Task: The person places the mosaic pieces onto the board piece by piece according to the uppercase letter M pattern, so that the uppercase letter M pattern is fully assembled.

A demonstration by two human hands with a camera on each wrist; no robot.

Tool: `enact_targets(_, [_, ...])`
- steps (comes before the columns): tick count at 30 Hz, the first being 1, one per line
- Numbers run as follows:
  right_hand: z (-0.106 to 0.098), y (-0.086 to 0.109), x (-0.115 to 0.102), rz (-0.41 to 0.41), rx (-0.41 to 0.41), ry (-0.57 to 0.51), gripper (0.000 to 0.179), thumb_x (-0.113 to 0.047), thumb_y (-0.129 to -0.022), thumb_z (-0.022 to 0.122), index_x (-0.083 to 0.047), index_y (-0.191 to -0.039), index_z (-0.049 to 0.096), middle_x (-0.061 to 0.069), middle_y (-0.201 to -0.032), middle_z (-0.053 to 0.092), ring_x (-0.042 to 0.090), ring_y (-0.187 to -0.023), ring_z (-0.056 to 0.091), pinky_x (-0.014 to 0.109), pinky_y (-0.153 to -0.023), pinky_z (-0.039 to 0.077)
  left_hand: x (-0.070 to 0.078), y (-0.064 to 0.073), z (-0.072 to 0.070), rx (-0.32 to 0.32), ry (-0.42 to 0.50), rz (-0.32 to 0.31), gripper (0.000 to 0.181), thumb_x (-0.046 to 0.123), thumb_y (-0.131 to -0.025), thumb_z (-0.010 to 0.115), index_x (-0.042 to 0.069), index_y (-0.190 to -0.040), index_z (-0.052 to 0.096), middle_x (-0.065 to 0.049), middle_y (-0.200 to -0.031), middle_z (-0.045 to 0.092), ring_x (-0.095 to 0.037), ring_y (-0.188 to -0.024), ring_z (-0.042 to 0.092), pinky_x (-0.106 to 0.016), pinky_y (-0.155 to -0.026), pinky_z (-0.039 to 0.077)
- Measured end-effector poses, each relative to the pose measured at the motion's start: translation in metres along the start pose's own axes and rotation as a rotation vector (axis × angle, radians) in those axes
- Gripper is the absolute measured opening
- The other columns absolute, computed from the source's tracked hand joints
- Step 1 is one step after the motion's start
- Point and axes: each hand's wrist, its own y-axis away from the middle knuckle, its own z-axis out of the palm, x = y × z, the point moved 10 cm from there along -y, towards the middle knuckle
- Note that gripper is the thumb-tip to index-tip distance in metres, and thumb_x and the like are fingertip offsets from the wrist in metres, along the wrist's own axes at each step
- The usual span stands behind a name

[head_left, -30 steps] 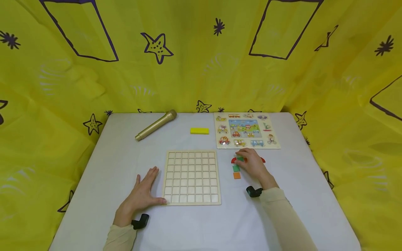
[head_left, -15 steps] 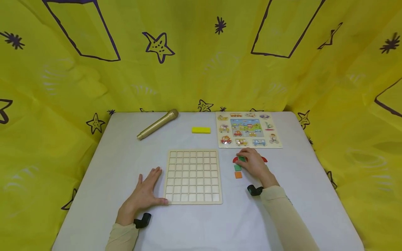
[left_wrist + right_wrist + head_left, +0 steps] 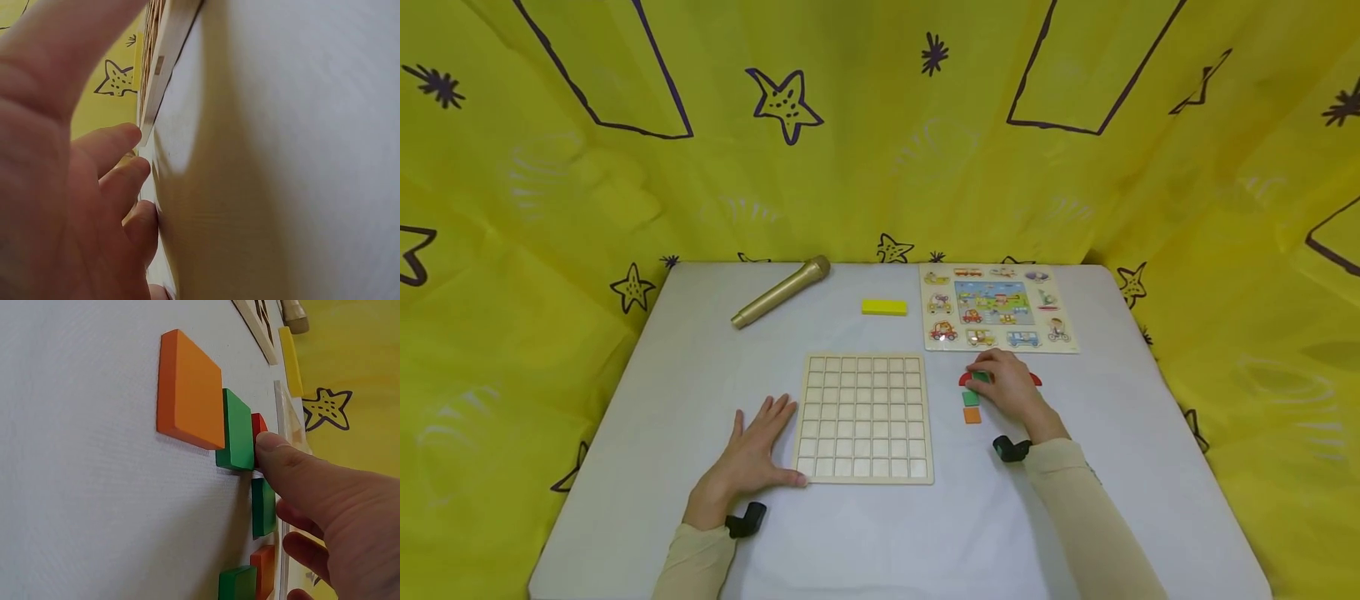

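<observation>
In the head view a pale wooden grid board [image 3: 862,420] lies on the white table. My left hand [image 3: 747,461] rests at its left side, fingers spread, thumb at the near left corner. The left wrist view shows those fingers [image 3: 124,178] beside the board's edge [image 3: 164,69]. To the right, my right hand [image 3: 1009,387] pinches a green square tile [image 3: 981,377] between thumb and forefinger, low at the tabletop. Beside it lie a red curved piece [image 3: 965,380], another green tile [image 3: 237,431] and an orange tile [image 3: 190,394]. My hand partly hides more pieces, including a second red one [image 3: 1036,379].
A gold microphone [image 3: 781,293] lies at the back left. Further right are a yellow block [image 3: 883,307] and a picture puzzle board [image 3: 1063,343]. A yellow patterned curtain [image 3: 850,183] borders the table's back and sides.
The head view shifts slightly, so the whole scene sits a little higher and further right. Both hands keep nearly the same places relative to the board and tiles.
</observation>
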Motion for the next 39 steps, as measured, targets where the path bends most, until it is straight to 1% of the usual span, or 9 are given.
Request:
enact_targets(4, [-0.0025,-0.0004,-0.0037,-0.034,0.012,-0.001,0.029,-0.023,-0.089,0.074,-0.004,-0.112,0.073,0.014,-0.117,0.058,0.036,-0.111,0.05,0.054,-0.097,0.037,-0.0003,-0.0001,0.0017,-0.013,-0.013,-0.002,0.124,0.067,-0.058,0.082,0.006,-0.153,0.031,-0.015,-0.159,0.02,-0.038,-0.145,0.011,-0.068,-0.106,-0.005])
enact_targets(8, [-0.0026,-0.0019,-0.0044,-0.048,0.019,0.007,0.028,-0.022,-0.089,0.074,-0.005,-0.11,0.074,0.013,-0.114,0.059,0.035,-0.108,0.052,0.053,-0.095,0.039,-0.0003,0.0001,0.0022,-0.02,-0.015,-0.009,0.122,0.066,-0.059,0.082,0.008,-0.153,0.031,-0.014,-0.159,0.02,-0.037,-0.146,0.01,-0.067,-0.107,-0.006])
enact_targets(18, [0.0004,-0.0049,-0.0016,-0.013,0.0,0.005,0.028,-0.023,-0.089,0.074,-0.005,-0.11,0.074,0.012,-0.115,0.059,0.034,-0.108,0.052,0.051,-0.095,0.04,0.0006,0.0011,-0.0008,0.0,-0.023,-0.005,0.118,0.065,-0.06,0.082,0.007,-0.152,0.035,-0.016,-0.159,0.021,-0.04,-0.145,0.011,-0.069,-0.106,-0.004])
enact_targets(21, [0.0003,-0.0052,-0.0005,0.001,-0.005,-0.002,0.028,-0.023,-0.089,0.075,-0.006,-0.11,0.074,0.011,-0.115,0.059,0.033,-0.108,0.051,0.05,-0.095,0.039,-0.0011,0.0005,0.001,-0.013,-0.031,-0.013,0.119,0.067,-0.06,0.081,0.008,-0.152,0.034,-0.014,-0.16,0.02,-0.037,-0.146,0.01,-0.067,-0.107,-0.005])
enact_targets(27, [-0.0028,-0.004,-0.0035,-0.015,0.011,-0.002,0.025,-0.021,-0.088,0.076,-0.005,-0.108,0.075,0.012,-0.113,0.06,0.035,-0.107,0.053,0.052,-0.095,0.039,-0.0042,-0.0009,0.0054,-0.038,-0.043,-0.022,0.12,0.069,-0.06,0.079,0.011,-0.154,0.032,-0.011,-0.161,0.017,-0.035,-0.146,0.007,-0.067,-0.107,-0.006])
enact_targets(33, [-0.0033,-0.0054,-0.005,-0.029,0.011,0.021,0.026,-0.021,-0.088,0.075,-0.004,-0.107,0.075,0.013,-0.114,0.061,0.035,-0.108,0.053,0.053,-0.097,0.038,-0.0023,-0.001,0.0044,-0.043,-0.028,-0.027,0.119,0.066,-0.061,0.081,0.01,-0.154,0.031,-0.012,-0.161,0.016,-0.036,-0.146,0.007,-0.068,-0.106,-0.006])
enact_targets(39, [-0.0028,-0.0069,-0.0058,-0.024,0.002,0.036,0.026,-0.021,-0.088,0.075,-0.005,-0.108,0.074,0.013,-0.115,0.06,0.036,-0.11,0.052,0.053,-0.099,0.036,-0.0023,-0.0012,0.0042,-0.051,-0.037,-0.035,0.119,0.066,-0.061,0.08,0.011,-0.154,0.031,-0.012,-0.161,0.016,-0.035,-0.146,0.007,-0.068,-0.106,-0.006])
